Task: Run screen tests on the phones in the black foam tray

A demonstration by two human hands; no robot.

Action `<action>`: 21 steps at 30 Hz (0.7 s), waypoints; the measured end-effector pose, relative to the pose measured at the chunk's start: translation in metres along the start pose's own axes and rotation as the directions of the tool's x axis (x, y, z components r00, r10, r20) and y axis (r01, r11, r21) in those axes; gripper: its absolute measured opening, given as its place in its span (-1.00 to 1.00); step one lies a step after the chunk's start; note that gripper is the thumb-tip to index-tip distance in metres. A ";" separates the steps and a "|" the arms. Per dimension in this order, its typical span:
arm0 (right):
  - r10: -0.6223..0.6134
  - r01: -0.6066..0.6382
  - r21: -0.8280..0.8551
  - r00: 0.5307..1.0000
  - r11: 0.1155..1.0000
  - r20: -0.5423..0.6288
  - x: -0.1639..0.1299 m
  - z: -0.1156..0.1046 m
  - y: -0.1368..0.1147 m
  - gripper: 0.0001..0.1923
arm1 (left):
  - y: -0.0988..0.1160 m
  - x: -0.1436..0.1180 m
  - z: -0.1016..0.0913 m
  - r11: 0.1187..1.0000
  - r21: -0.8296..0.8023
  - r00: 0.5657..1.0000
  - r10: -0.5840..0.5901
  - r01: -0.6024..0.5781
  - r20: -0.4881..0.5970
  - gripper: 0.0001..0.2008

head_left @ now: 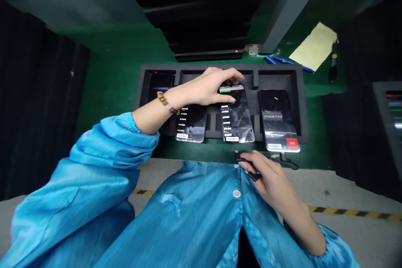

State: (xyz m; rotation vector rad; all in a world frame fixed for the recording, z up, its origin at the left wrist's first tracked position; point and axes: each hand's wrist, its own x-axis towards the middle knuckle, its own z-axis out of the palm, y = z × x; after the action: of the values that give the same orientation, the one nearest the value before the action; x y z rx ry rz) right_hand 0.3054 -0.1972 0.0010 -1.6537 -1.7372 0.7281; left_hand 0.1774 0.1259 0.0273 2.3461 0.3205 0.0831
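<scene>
My left hand (209, 86), with a beaded bracelet at the wrist, reaches over a phone (238, 119) showing a text list and a green bar. Its thumb lies over the upper screen and the other fingers arch past the top edge, apart from the thumb. Below, my right hand (270, 178) pinches a black cable with an angled plug (237, 155). Right of that phone, another phone (278, 119) displays a grey message and a red button. A third phone (193, 123) lies partly under my left wrist. One more dark phone (161, 83) sits farther left.
A black foam tray (302, 109) with compartments bears the phones on a green bench (109, 63). Another cable plug (283, 157) lies by the right phone's bottom edge. Behind are blue pens (284, 60), a yellow paper (314, 46), a black marker (333, 63) and a grey post (292, 6).
</scene>
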 end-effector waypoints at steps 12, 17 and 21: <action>0.000 0.000 0.023 1.000 1.000 0.007 0.007 0.003 -0.005 -0.84 | 0.006 0.000 0.006 0.997 0.041 0.994 0.063 -0.067 0.090 -0.17; 0.008 -0.009 0.020 1.000 1.000 0.012 0.004 0.003 0.002 -0.79 | 0.009 -0.011 0.015 0.987 0.137 0.991 0.072 -0.088 0.116 0.04; 0.031 -0.031 0.005 0.999 0.999 0.018 0.003 0.002 0.004 -0.75 | 0.012 -0.010 0.016 0.988 0.134 0.992 0.060 -0.075 0.113 0.01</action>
State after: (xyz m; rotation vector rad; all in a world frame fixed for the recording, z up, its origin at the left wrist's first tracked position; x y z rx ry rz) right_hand 0.3063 -0.1935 -0.0033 -1.6791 -1.7237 0.7631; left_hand 0.1730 0.1046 0.0242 2.4874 0.1987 -0.0359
